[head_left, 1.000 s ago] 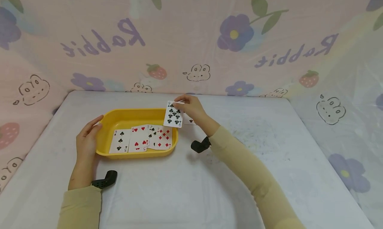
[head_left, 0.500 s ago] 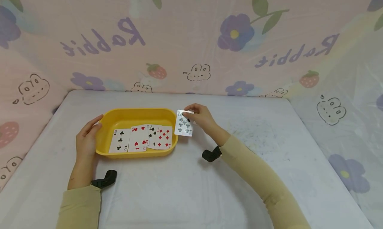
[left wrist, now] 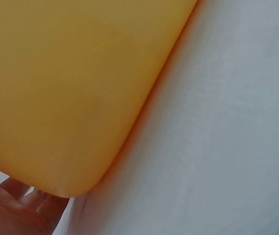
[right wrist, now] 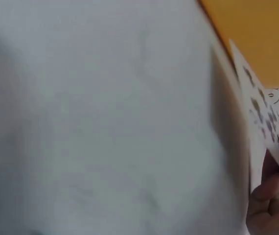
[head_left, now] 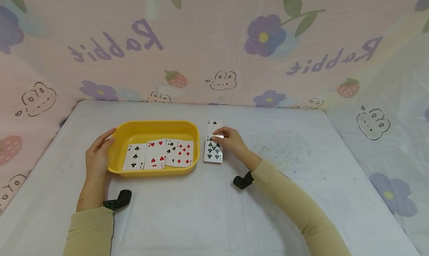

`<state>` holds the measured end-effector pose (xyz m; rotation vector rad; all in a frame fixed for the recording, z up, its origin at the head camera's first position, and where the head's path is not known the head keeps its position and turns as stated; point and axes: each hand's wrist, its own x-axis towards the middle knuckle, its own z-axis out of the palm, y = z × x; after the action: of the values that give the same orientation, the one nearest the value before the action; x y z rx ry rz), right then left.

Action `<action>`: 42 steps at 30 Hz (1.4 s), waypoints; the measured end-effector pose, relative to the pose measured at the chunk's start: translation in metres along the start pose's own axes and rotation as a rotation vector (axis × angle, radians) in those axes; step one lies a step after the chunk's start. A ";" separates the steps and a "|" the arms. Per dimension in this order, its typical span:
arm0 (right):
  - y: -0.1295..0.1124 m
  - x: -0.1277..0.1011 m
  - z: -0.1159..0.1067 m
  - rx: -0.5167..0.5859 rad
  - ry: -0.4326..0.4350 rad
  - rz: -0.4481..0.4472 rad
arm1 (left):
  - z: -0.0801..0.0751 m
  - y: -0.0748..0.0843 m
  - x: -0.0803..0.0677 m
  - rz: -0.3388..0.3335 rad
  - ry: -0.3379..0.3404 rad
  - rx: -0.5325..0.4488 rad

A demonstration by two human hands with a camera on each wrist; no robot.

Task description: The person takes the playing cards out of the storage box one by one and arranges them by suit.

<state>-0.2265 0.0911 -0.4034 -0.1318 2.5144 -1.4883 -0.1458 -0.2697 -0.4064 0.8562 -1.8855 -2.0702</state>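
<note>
Your right hand (head_left: 231, 141) pinches the nine of clubs (head_left: 213, 152) by its top edge, at 3 o'clock just beside the yellow tray (head_left: 115, 157); it looks light, thin and slippery, so grip edges. Your left hand (head_left: 97, 157) rests, fingers relaxed, on the tray's 9 o'clock wall

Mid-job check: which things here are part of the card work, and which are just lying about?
In the job:
- nine of clubs, pinched by the right hand
- two of clubs, on the table beyond it
- yellow tray, touched by the left hand
- four face-up cards in the tray

Lying about:
- white table cover
- patterned backdrop
</note>
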 end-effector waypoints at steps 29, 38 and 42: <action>0.006 -0.003 0.010 -0.258 0.120 -0.090 | -0.001 0.004 -0.002 0.046 -0.010 0.011; -0.020 0.003 0.012 -0.060 0.085 -0.027 | -0.001 0.001 -0.002 0.040 -0.018 -0.006; -0.037 0.002 0.016 0.061 0.065 -0.011 | -0.001 0.001 -0.002 0.042 -0.016 -0.006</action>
<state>-0.2263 0.0592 -0.3793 -0.0897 2.5189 -1.5963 -0.1439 -0.2695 -0.4054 0.7947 -1.8874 -2.0633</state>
